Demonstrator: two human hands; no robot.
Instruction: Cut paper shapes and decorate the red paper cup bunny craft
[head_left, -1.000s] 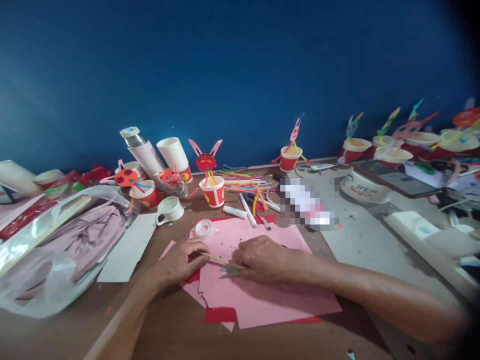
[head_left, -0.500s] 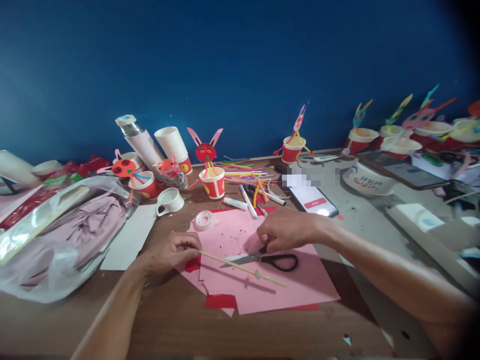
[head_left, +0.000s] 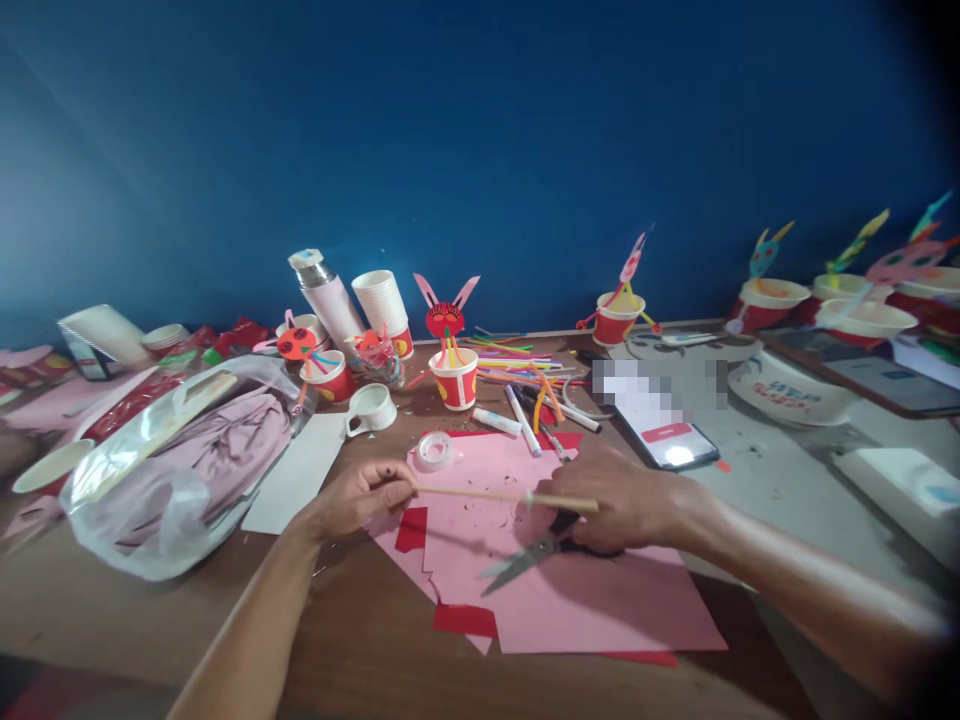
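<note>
- Pinching the thin wooden stick (head_left: 480,494) at its left end, the left hand (head_left: 360,497) holds it horizontal at frame centre.
- The right hand (head_left: 622,500) grips scissors (head_left: 529,560) just under its right end.

Soft, even indoor light, moderate sharpness

Wide-angle bending stretches the edges; the right corners darken to black; faint shadows lie under things; the phone screen (head_left: 679,455) glares.

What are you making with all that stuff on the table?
A person sits at a wooden table strewn with craft things. The left hand pinches one end of a thin wooden stick, held level over sheets of pink paper. The right hand grips a pair of scissors, blades slightly apart, just under the stick. A roll of clear tape lies nearby, and paper cups with bunny faces stand behind.
</note>
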